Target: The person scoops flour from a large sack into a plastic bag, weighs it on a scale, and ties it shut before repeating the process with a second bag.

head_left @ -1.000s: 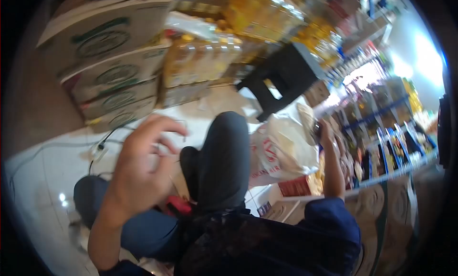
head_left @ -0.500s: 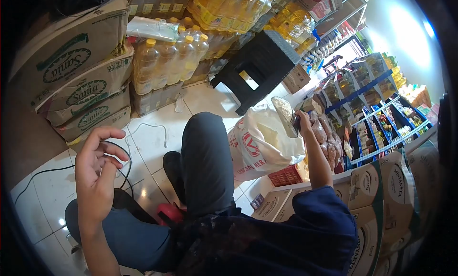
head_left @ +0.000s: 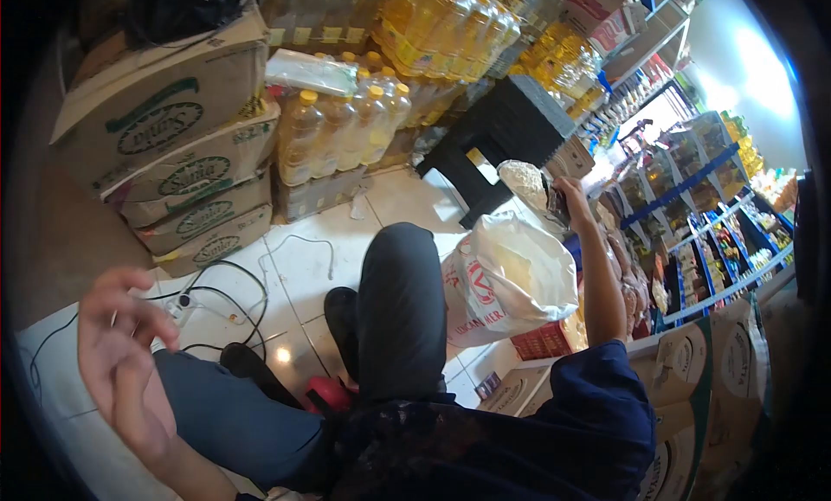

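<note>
My right hand [head_left: 573, 202] is closed around the handle of a metal scoop [head_left: 549, 215]. Whitish, grainy contents [head_left: 523, 181] are heaped in the scoop. Right below it stands a white woven sack [head_left: 474, 295] with red print, its mouth wide and pale, loose contents [head_left: 516, 267] showing inside. My left hand [head_left: 125, 354] is raised at the lower left beside my knee, palm up. Its fingers are slightly curled and apart, a little blurred, with nothing in them.
A black plastic stool [head_left: 511, 125] stands beyond the sack. Stacked cartons [head_left: 186, 125] and yellow-capped oil bottles [head_left: 338, 133] line the left and back. A cable [head_left: 260, 306] lies on the tiles. A red crate [head_left: 541, 341] and more cartons [head_left: 675, 371] are at right.
My left hand has moved left and down, its fingers loosening. The loaded scoop in my right hand has shifted slightly relative to the sack. The view has swung left.
</note>
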`<state>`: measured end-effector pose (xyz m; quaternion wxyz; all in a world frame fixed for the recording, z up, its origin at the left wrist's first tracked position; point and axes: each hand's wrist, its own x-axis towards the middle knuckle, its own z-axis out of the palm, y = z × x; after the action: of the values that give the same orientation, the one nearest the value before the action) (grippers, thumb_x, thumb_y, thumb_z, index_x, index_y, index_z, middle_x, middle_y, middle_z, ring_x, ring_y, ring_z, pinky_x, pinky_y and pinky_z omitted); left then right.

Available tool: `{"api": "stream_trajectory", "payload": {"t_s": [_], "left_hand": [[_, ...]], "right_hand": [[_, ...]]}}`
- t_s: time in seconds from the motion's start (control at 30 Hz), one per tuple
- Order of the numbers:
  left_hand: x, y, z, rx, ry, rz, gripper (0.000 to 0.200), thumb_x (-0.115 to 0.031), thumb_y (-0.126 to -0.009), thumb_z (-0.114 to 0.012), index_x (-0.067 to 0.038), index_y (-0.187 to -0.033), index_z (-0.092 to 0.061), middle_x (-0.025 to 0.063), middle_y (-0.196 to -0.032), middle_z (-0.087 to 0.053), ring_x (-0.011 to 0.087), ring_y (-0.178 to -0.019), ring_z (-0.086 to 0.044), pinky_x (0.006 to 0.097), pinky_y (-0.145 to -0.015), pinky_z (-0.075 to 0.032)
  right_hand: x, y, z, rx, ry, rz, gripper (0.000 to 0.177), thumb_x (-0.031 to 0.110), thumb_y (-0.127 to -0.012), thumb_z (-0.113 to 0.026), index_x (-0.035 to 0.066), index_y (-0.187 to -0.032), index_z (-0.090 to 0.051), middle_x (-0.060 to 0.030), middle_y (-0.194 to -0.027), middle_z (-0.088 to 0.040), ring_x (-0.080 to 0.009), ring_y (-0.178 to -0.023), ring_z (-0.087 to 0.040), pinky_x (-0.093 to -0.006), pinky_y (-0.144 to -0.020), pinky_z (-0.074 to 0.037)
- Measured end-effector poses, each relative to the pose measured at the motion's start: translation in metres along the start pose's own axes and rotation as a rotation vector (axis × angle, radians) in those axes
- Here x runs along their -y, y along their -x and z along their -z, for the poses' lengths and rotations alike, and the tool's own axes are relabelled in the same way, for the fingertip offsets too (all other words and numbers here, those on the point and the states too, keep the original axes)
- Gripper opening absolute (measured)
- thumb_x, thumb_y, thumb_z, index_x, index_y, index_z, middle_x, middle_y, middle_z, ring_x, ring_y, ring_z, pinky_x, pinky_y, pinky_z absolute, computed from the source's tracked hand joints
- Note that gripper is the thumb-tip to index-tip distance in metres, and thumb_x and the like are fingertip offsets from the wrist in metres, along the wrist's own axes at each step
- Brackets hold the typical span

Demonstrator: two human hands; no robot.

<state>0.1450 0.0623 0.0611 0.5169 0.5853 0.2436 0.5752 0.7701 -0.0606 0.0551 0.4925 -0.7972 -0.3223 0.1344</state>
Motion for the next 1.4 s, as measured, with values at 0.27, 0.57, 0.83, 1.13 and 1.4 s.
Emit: {"api": "stream_trajectory", "payload": {"t_s": [0.27, 0.57, 0.83, 1.13, 1.4], "left_hand": [[-0.045, 0.117, 0.045, -0.535, -0.17, -0.214, 0.023, -0.013, -0.078, -0.056, 0.001, -0.094, -0.047, 0.0166, -0.094, -0.048, 0.0162, -0.062, -0.049, 0.025, -0.059, -0.044], [-0.094, 0.26, 0.058, -1.131, -0.553, -0.434, 0.024, -0.008, -0.08, -0.05, 0.002, -0.103, -0.051, 0.0145, -0.098, -0.052, 0.0168, -0.075, -0.052, 0.0256, -0.062, -0.044], [-0.078, 0.282, 0.066, -1.296, -0.999, 0.136, 0.018, 0.0, -0.084, -0.053, -0.001, -0.101, -0.058, 0.0039, -0.076, -0.057, 0.0092, -0.068, -0.053, 0.0232, -0.06, -0.044], [-0.073, 0.256, 0.152, -1.219, -1.314, 0.232, 0.025, -0.015, -0.077, -0.066, -0.005, -0.099, -0.06, 0.0097, -0.079, -0.059, 0.0215, -0.066, -0.057, 0.0327, -0.062, -0.047], [-0.052, 0.245, 0.201, -1.074, -1.343, 0.481, 0.015, -0.015, -0.073, -0.069, -0.001, -0.08, -0.067, 0.0136, -0.069, -0.065, 0.0283, -0.067, -0.064, 0.0361, -0.064, -0.05]], "right_hand": [[0.11, -0.044, -0.125, 0.503, 0.031, 0.249, 0.022, 0.025, -0.08, -0.062, 0.006, -0.091, -0.06, -0.0003, -0.081, -0.053, -0.0108, -0.077, -0.049, -0.0263, -0.071, -0.04], [0.251, 0.035, -0.371, 1.184, -0.484, 0.466, 0.02, 0.019, -0.083, -0.059, 0.003, -0.096, -0.058, -0.0013, -0.083, -0.053, -0.0097, -0.073, -0.047, -0.0216, -0.069, -0.04], [0.34, 0.252, -0.48, 1.41, -0.386, 0.582, 0.012, 0.013, -0.082, -0.058, 0.003, -0.088, -0.057, -0.0002, -0.079, -0.051, -0.0093, -0.071, -0.046, -0.0235, -0.066, -0.039], [0.356, 0.415, -0.503, 1.744, -0.073, 0.977, 0.025, 0.016, -0.083, -0.052, 0.0, -0.065, -0.059, -0.0004, -0.056, -0.05, -0.0088, -0.049, -0.042, -0.027, -0.047, -0.032], [0.342, 0.457, -0.526, 1.528, 0.176, 1.381, 0.032, 0.022, -0.079, -0.053, -0.007, -0.081, -0.064, -0.021, -0.064, -0.06, -0.0275, -0.062, -0.061, -0.039, -0.063, -0.046]]}}
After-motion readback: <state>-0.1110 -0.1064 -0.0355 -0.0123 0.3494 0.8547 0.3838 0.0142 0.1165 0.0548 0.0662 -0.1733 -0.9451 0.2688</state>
